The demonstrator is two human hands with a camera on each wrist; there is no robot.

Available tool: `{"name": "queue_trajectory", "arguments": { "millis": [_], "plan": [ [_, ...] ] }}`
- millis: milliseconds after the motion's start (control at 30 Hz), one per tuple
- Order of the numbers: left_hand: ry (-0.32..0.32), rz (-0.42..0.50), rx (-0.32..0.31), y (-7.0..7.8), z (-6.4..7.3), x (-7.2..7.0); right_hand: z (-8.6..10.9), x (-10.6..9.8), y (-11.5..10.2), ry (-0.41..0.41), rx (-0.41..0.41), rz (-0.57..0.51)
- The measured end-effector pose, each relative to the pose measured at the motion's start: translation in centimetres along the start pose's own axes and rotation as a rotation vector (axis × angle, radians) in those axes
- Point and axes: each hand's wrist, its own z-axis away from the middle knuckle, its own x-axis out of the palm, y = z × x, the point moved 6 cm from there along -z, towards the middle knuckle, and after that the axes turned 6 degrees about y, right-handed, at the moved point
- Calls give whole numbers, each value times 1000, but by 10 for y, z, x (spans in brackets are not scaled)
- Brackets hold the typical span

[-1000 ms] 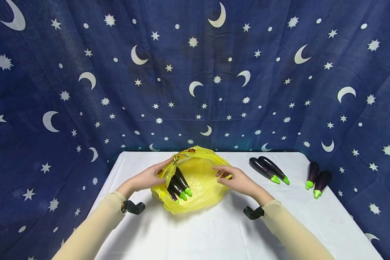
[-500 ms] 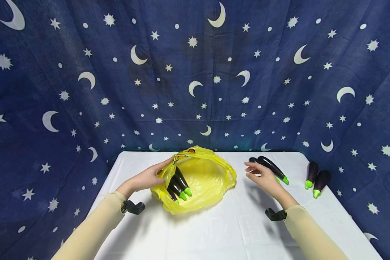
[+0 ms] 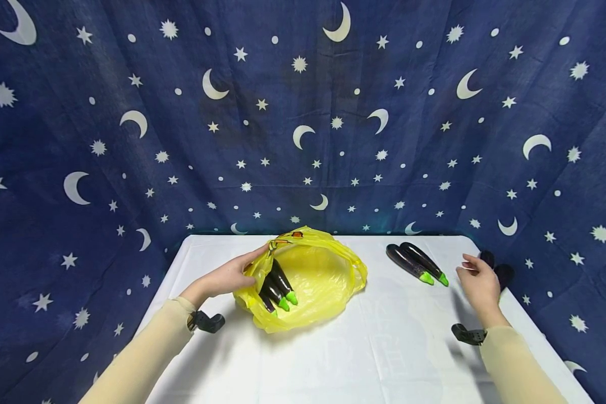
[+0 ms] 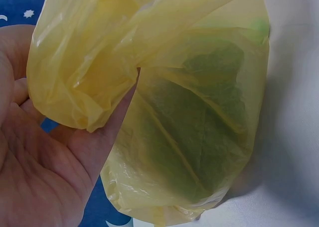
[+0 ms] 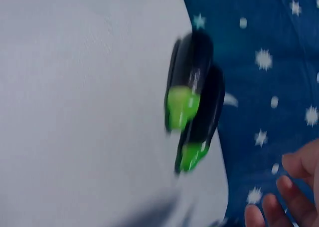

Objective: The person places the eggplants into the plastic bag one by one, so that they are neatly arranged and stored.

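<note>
The bag (image 3: pixel 328 292) lies on the counter (image 3: pixel 323 370) with eggplants (image 3: pixel 280 280) inside, its left side pinched by the left hand (image 3: pixel 227 276). The right hand (image 3: pixel 481 285), fingers loosely bent, is near the rightmost pair (image 5: pixel 199 112); another pair (image 3: pixel 423 259) lies between.

From my remote station, the head view shows a dark-blue cloth backdrop (image 3: pixel 283 151) behind the table (image 3: pixel 454 242) and along both its sides. I can distinguish four pale printed motifs: crescent moons (image 3: pixel 345 28) turned various ways, many-pointed bursts (image 3: pixel 299 64), smaller stars (image 3: pixel 240 54) and plain spots (image 3: pixel 275 40). Soft folds run down the fabric, which takes on a teal tint low behind the table. A white tablecloth (image 3: pixel 298 370), faintly creased, covers the tabletop; its far corners look rounded. In my right wrist view, the same print borders the white surface.
</note>
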Motion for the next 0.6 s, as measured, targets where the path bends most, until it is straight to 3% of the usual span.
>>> {"name": "queue_trajectory", "arguments": {
  "millis": [233,367,600],
  "plan": [
    [1,6,-1,0,0,0,-8,-25,47,38,194,24],
    [5,7,-5,-1,1,-1,-8,-32,73,7,311,4],
    [2,-2,-2,1,3,-2,-6,-37,88,8,373,24]
  ]
}}
